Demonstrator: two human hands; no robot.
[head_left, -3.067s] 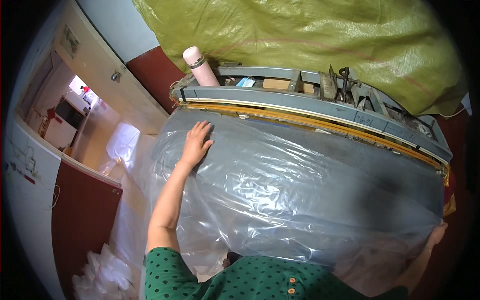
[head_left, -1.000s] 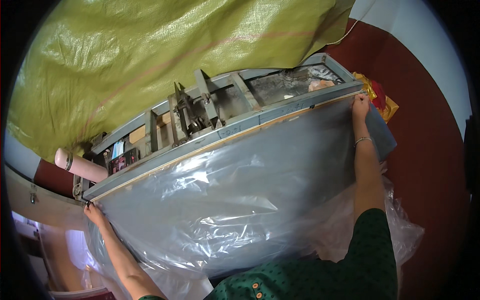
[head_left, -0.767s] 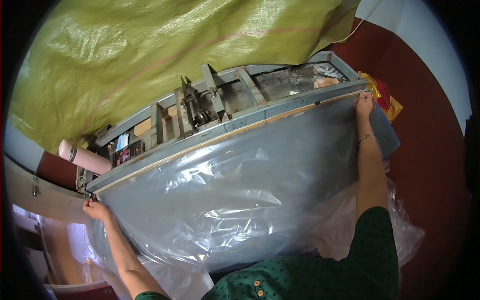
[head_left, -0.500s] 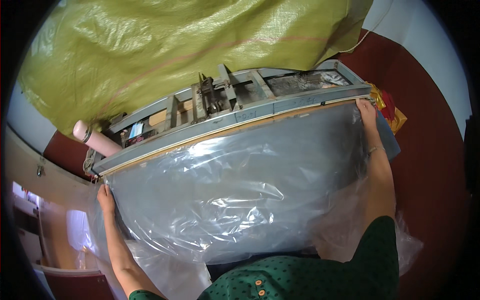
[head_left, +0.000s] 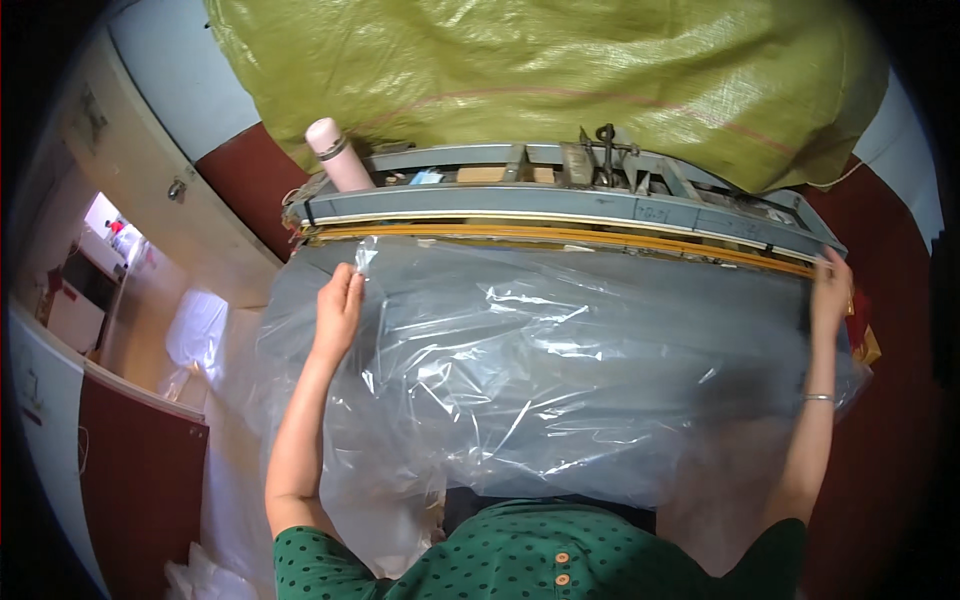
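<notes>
The plastic sheet [head_left: 530,375] looked glossy, crinkled; the frame [head_left: 480,205] toward twelve o'clock, dull metal; the tarpaulin [head_left: 560,60], shiny plastic.

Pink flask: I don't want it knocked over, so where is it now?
In the head view, the pink flask is at the left end of the grey metal frame, beyond the left hand.

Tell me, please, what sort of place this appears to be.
Likely a small workshop, judging by the grey metal frame, the wide clear plastic film in front of it and the yellow-green sheet behind.
</notes>
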